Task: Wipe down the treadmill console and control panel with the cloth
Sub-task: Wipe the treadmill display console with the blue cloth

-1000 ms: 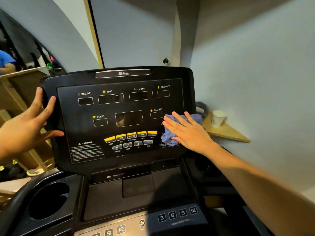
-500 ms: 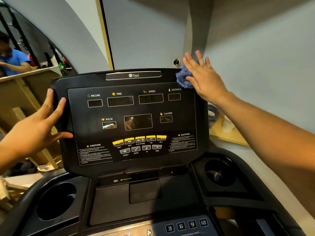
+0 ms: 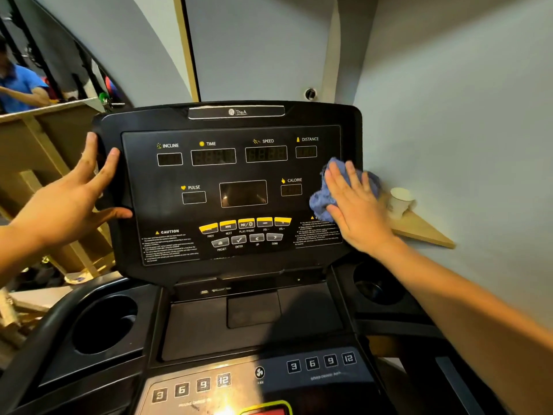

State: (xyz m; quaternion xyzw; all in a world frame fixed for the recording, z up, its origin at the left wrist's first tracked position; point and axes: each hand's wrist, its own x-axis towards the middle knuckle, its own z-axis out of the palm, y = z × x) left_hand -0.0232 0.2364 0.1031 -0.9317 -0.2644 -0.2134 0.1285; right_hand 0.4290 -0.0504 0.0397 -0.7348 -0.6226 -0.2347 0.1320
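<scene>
The black treadmill console (image 3: 227,121) stands upright in front of me, its display panel showing readouts and a row of yellow buttons (image 3: 245,224). My right hand (image 3: 356,205) lies flat on the panel's right edge, pressing a crumpled blue cloth (image 3: 321,202) against it beside the CALORIE window. My left hand (image 3: 71,202) holds the console's left edge, fingers spread over the front, thumb on the panel face. Below lies the lower control panel (image 3: 320,363) with numbered keys.
Cup holders (image 3: 104,324) (image 3: 374,287) sit on either side of the tray below the display. A paper cup (image 3: 399,202) stands on a wooden corner shelf (image 3: 425,232) against the right wall. A wooden frame (image 3: 45,139) and a person in blue are at far left.
My right hand has carried the cloth from the console's top right corner down the right edge to beside the CALORIE window. A second ago it was lower on that side. The left hand stayed put.
</scene>
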